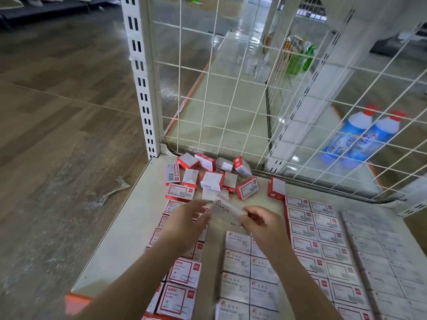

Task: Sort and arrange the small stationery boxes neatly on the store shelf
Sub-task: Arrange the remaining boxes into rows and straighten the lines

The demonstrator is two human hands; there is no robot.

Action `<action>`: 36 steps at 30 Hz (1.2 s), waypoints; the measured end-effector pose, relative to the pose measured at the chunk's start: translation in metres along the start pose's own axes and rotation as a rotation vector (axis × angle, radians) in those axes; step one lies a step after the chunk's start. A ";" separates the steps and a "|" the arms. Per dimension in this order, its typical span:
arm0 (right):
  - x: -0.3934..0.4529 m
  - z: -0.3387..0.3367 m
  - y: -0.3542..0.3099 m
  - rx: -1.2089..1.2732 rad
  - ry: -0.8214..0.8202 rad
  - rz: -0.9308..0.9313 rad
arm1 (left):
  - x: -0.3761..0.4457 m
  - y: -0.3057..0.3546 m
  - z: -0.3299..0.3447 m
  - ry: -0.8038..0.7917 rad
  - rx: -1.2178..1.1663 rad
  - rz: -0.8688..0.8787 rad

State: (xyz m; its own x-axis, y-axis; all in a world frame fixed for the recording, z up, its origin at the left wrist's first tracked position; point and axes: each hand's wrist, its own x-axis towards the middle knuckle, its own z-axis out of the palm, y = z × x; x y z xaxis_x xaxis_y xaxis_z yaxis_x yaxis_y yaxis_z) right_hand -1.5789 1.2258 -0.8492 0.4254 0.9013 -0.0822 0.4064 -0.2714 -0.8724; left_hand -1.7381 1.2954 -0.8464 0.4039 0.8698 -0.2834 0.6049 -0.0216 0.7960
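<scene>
Both hands hold one small white box marked STAPLES [225, 210] above the shelf [120, 245]. My left hand [184, 221] pinches its left end and my right hand [258, 221] grips its right end. A jumble of red-and-white boxes [212, 179] lies tipped at the back of the shelf. Below my hands, white paper clip boxes [238, 264] sit in rows. Red-bordered boxes [182, 271] line up on the left, and more red-and-white rows [316, 229] fill the right.
A white wire grid [231, 88] closes the back and right of the shelf, with a slotted upright post [142, 88] at the back left corner. Blue bottles [360, 137] and green bottles [298, 58] stand behind the grid. Wood floor [57, 135] lies to the left.
</scene>
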 end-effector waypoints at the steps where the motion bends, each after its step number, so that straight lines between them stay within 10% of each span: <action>1: -0.005 -0.002 -0.004 0.046 -0.016 0.012 | -0.002 0.002 0.001 -0.011 -0.021 0.025; 14: -0.024 -0.021 0.002 0.117 -0.080 0.071 | -0.017 0.016 0.017 -0.012 -0.263 -0.146; 36: -0.016 -0.033 0.034 -0.171 -0.006 -0.044 | -0.011 0.009 0.035 -0.049 0.151 0.004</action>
State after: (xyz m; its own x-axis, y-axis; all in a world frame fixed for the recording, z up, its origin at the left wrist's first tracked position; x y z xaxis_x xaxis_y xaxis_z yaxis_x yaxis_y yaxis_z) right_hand -1.5456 1.1915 -0.8615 0.3992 0.9155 -0.0493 0.5567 -0.2847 -0.7804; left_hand -1.7127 1.2685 -0.8545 0.4372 0.8445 -0.3094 0.6982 -0.1018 0.7087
